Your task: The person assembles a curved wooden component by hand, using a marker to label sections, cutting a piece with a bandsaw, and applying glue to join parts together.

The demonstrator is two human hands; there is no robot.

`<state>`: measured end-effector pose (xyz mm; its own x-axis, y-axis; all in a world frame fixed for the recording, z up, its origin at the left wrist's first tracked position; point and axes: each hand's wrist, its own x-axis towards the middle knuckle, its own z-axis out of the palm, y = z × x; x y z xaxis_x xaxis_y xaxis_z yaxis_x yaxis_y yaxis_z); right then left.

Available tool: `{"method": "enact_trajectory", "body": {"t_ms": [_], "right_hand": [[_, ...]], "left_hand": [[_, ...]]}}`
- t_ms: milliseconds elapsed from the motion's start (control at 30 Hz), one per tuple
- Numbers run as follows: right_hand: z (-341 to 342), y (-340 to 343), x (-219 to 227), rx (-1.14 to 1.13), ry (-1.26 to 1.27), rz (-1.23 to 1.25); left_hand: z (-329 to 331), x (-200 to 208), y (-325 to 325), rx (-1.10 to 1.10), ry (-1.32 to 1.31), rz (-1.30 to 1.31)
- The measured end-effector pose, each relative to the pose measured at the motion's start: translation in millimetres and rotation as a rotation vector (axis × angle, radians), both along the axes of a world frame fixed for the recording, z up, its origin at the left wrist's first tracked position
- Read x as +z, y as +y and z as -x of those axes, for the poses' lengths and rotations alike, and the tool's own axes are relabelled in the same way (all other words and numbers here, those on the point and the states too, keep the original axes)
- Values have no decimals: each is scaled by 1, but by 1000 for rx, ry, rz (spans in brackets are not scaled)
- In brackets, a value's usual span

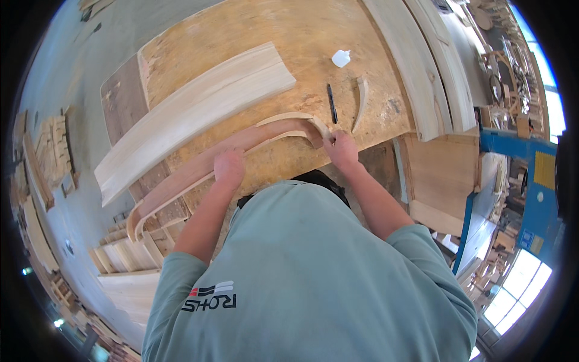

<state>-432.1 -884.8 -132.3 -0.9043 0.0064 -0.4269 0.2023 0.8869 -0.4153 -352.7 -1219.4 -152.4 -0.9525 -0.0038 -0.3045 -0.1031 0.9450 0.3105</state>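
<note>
A long reddish-brown wooden piece (199, 160) with curved ends and pale strips along its edges lies slantwise across the near side of the workbench (211, 27). My left hand (230, 168) is closed on its near edge, around the middle. At its right end, the fingers of my right hand (342, 149) pinch a small pale curved wooden piece (320, 127) against the end of the long one. Just beyond that hand lie a black pen (332, 104) and a loose curved wooden piece (361, 104). A small white bottle (341, 58) rests farther back.
Behind the long piece lies a wide pale board (196, 114). Long planks (416, 66) run along the bench's right side. Stacked wood (126, 256) stands at the lower left, and more timber (54, 151) sits on the floor. A blue machine frame (512, 145) is at the right.
</note>
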Motion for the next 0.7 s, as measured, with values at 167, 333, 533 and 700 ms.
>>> {"method": "enact_trajectory", "body": {"t_ms": [167,333,533,700], "right_hand": [[-25,38,1,-131,86,96],[-116,91,-8,-279,61,233],[-282,216,-85,-443,-379,116],[-388,321,-120,-683,-234,184]], "left_hand": [[2,14,27,-44,189,14],[-30,36,51,-84,-37,-249],[-33,64,156,-453,-364,-379],[-34,-2,310,-663,-367,-584]]}}
